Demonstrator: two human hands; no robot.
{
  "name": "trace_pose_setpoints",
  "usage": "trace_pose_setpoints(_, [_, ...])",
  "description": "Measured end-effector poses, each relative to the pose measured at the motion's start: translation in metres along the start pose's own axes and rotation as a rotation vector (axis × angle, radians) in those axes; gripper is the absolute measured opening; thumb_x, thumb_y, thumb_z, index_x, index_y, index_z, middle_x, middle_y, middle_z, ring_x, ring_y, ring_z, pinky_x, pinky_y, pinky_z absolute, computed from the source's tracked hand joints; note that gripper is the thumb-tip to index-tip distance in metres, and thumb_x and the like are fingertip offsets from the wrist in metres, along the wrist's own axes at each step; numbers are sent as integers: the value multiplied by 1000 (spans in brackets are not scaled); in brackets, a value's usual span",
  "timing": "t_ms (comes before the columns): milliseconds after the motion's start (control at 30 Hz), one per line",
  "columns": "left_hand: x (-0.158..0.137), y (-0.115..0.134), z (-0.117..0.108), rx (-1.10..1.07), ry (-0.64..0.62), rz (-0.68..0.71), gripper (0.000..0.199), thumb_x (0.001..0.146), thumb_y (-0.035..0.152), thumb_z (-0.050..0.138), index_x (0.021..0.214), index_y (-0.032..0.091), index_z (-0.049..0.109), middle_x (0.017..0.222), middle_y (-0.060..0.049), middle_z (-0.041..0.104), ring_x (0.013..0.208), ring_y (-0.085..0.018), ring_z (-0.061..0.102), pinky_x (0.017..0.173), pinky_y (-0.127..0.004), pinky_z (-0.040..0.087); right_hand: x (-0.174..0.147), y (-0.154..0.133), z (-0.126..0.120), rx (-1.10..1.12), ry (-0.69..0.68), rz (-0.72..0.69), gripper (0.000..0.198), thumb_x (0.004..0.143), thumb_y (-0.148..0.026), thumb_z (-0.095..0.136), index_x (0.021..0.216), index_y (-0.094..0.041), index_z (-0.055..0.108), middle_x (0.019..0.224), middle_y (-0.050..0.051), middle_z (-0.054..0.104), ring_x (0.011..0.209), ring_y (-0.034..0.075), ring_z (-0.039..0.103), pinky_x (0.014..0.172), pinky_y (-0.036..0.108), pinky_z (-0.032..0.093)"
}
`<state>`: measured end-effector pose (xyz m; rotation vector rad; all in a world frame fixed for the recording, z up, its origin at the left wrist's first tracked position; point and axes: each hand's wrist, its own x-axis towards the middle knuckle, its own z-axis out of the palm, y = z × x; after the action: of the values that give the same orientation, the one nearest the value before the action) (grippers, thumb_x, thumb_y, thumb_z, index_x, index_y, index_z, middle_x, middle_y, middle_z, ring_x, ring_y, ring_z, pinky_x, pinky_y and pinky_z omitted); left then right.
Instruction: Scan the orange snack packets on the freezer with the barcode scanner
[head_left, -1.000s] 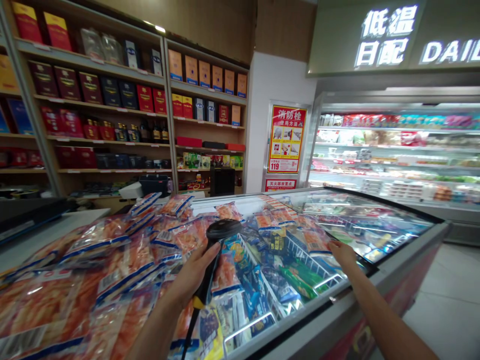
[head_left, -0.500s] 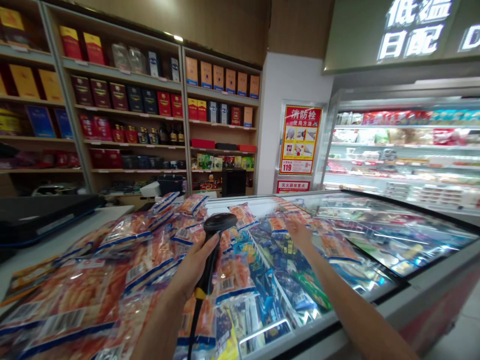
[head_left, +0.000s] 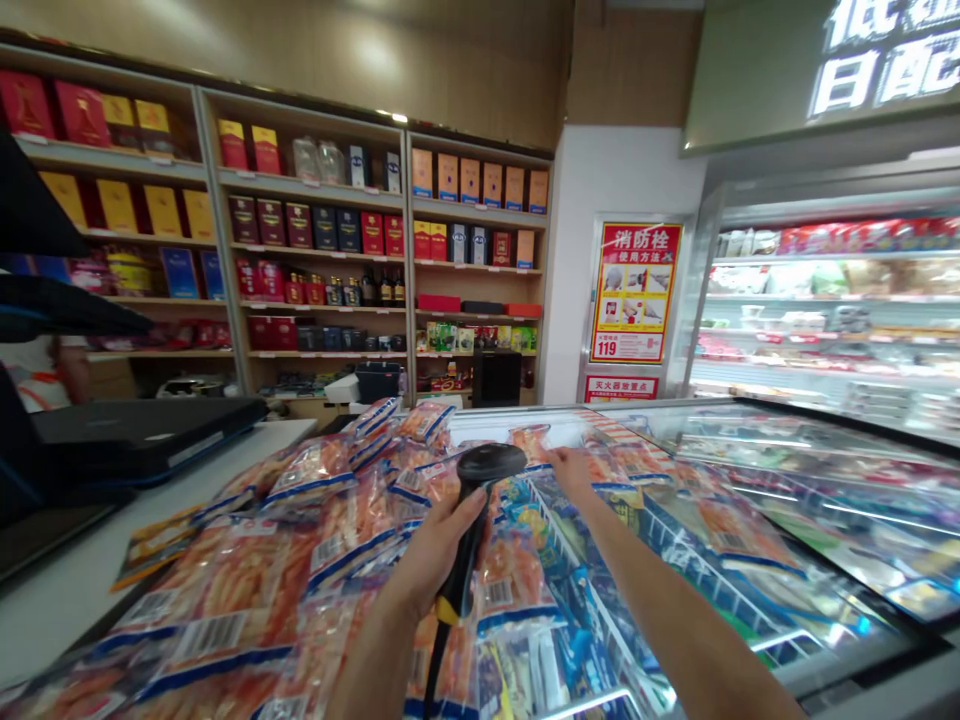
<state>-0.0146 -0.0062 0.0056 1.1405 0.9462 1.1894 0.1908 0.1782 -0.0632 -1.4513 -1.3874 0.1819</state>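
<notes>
A black barcode scanner point(head_left: 466, 550) with a yellow band at its base and a hanging cable is gripped by my left hand point(head_left: 431, 555), thumb along the handle. It stands upright over a pile of clear, blue-edged packs of orange-pink food point(head_left: 232, 590). My right hand point(head_left: 570, 470) reaches over the freezer's far part, its fingers curled closed beside more such packs point(head_left: 529, 440). Whatever the fingers may hold is too small to make out. Blue and green packages point(head_left: 577, 620) lie below in the chest freezer, between white wire dividers point(head_left: 559, 530).
Glass lids with black frames point(head_left: 847, 570) cover the freezer's right side. A black device point(head_left: 150, 440) sits on the white counter point(head_left: 285, 437) at left. Shelves of boxes point(head_left: 322, 225) line the back wall, and a lit chiller point(head_left: 832, 320) stands at right.
The view has turned left, so the scene sits farther right. My right hand has moved left across the packs, closer to the scanner. My left hand still holds the scanner.
</notes>
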Motion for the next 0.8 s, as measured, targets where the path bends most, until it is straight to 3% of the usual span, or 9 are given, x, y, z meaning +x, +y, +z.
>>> trace_pose_setpoints(133, [-5,-1,5,4,-107,10,29,69,44,49,65,15,48,51,3,51,39,-6,45,39,-18,34,-9,13,-37,45,104,5,38,67,-39,39,77,-14,65,72,8,65,69,20,56,64,28,39])
trace_pose_setpoints(267, [-7,-7,12,71,-216,20,28,71,42,48,65,15,48,49,3,50,39,-6,43,39,-18,32,-19,21,-64,52,181,41,43,66,-42,37,80,-12,65,76,10,65,71,21,56,65,29,39])
trace_pose_setpoints(567, [-5,-9,14,115,-280,13,29,74,42,44,65,15,47,48,4,49,37,-6,42,39,-18,30,-36,34,-63,85,231,108,44,65,-41,38,83,-10,64,82,13,64,75,24,56,68,31,39])
trace_pose_setpoints(800, [-7,-6,15,130,-242,-3,28,72,41,47,62,14,47,46,3,49,37,-6,43,39,-18,31,-35,39,-65,77,234,135,44,65,-41,38,83,-10,65,82,12,65,77,24,56,69,31,39])
